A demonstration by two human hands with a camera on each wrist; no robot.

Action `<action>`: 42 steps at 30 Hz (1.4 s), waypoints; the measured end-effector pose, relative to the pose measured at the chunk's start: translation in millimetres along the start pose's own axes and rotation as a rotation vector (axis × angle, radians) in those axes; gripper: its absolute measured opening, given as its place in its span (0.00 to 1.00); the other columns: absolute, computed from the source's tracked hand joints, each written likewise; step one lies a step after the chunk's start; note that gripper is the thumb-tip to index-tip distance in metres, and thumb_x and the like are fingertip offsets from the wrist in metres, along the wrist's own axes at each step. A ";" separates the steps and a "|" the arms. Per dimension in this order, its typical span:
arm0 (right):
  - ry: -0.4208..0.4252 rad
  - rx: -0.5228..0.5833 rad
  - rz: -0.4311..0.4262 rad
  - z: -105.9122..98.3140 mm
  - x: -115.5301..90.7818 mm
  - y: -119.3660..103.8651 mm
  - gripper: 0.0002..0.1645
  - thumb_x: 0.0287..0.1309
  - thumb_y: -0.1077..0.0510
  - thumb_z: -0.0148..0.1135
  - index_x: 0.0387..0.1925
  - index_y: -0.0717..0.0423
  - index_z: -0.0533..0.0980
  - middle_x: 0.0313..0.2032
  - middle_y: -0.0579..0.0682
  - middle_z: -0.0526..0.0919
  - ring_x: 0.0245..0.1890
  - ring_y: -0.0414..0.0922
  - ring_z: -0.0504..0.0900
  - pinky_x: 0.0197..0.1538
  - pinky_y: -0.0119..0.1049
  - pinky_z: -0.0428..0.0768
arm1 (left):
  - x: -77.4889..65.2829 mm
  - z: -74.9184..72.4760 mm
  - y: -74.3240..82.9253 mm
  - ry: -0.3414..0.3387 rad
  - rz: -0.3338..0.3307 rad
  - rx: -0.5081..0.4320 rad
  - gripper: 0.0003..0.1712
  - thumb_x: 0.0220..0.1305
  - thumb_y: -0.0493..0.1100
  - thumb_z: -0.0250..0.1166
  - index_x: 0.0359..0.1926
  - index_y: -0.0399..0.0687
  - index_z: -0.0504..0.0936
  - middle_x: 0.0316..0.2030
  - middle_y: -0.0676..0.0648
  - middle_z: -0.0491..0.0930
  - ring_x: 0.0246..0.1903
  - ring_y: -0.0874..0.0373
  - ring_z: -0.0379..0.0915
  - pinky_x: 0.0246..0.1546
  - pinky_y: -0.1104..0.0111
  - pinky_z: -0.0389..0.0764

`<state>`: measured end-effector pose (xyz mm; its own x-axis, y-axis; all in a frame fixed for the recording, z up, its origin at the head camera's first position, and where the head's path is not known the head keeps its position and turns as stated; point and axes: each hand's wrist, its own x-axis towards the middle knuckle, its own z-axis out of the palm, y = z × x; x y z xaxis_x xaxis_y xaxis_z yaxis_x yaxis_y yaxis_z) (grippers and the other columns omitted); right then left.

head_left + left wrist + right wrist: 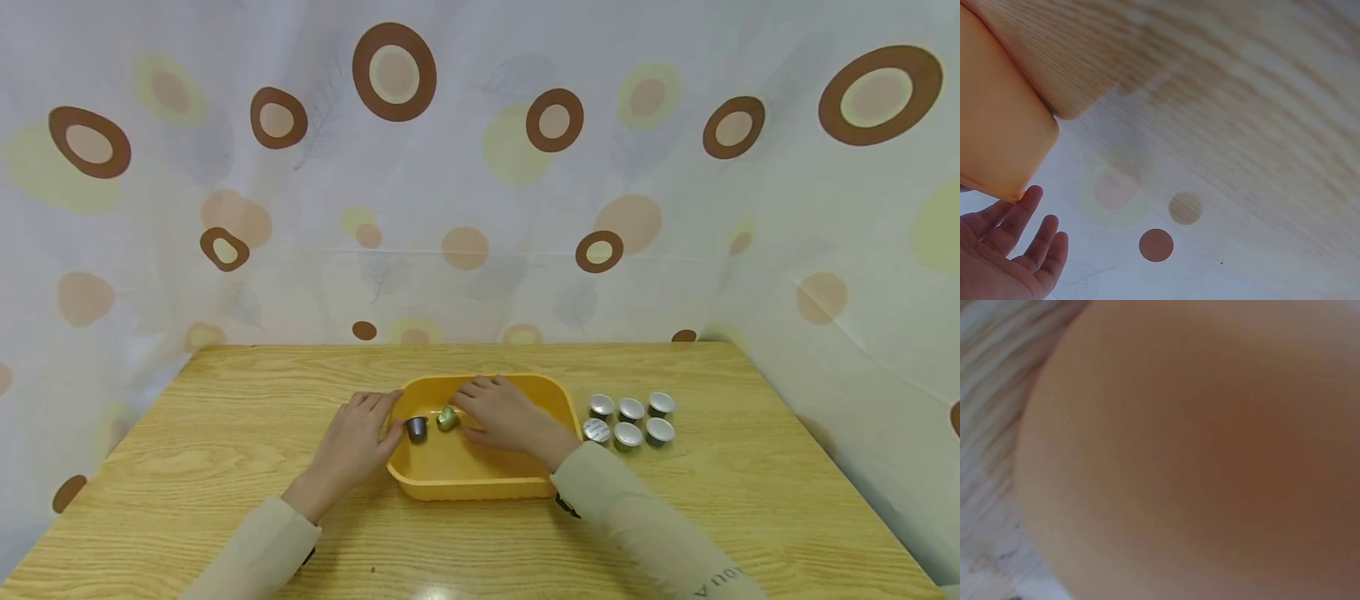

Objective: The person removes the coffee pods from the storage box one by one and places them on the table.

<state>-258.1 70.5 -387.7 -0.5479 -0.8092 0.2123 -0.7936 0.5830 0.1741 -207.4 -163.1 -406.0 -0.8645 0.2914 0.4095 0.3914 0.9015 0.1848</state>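
In the head view, my left hand (355, 433) is at the left end of a yellow plastic tray (487, 482), its fingertips on the rim. The left wrist view shows the fingers (1025, 209) of that hand loosely extended against the tray's edge. Inside the tray are a dark coffee capsule (416, 429), beside the left thumb, and a green coffee capsule (447, 418). My right hand (510, 417) reaches over the tray, fingers and thumb apart, fingertips just right of the green capsule. Only the tray's blurred wall (1179, 456) fills most of the right wrist view.
Several coffee capsules (628, 436) with pale lids stand in two rows on the wooden table (247, 417), right of the tray. A white patterned curtain (465, 192) hangs behind the table and along its sides.
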 end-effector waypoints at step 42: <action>-0.183 -0.112 0.046 7.3 12.5 -13.9 0.27 0.56 0.44 0.58 0.56 0.46 0.68 0.54 0.43 0.73 0.53 0.42 0.72 0.47 0.38 0.76 | -0.3 -1.5 1.8 -0.009 -0.012 -0.022 0.24 0.61 0.46 0.56 0.58 0.44 0.72 0.48 0.47 0.79 0.50 0.51 0.71 0.50 0.56 0.72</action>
<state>-255.8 51.8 -394.5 -0.6298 -0.7753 0.0465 -0.7379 0.6160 0.2758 -205.9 -162.0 -404.5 -0.8721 0.2838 0.3986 0.3879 0.8976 0.2097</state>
